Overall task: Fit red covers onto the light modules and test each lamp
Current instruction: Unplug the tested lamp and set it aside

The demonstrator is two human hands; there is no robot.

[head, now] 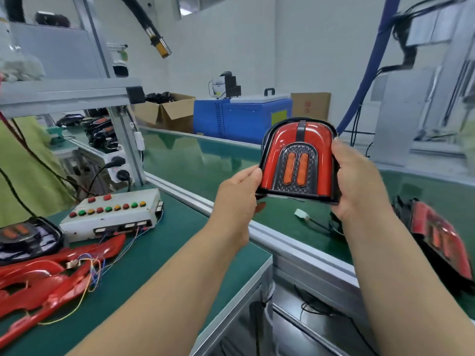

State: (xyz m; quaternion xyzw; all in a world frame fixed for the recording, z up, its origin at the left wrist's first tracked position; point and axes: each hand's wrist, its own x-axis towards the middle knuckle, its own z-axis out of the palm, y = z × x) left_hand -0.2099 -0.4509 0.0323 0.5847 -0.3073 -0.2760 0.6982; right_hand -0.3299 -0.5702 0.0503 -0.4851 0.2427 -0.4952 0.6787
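I am holding the lamp (295,173) up above the green conveyor (195,160), left hand (237,194) and right hand (359,183) each curling fingers round a side edge, and I am judging it light and stiff, its glossy red cover (317,142) slippery, so the edges are serving best.

The green-topped workbench (180,253) carries a white test box (110,214) with rows of red, green and amber buttons. Loose coloured wires (95,268) trail from its front edge across the mat. In front of it lies a heap of red covers (38,278), with an uncovered light module (23,240) just behind them at the left edge. Alongside the bench runs a green conveyor belt (205,160). On it lie a white connector (302,214) on a black cable and, to the right, a blurred covered lamp (437,240).
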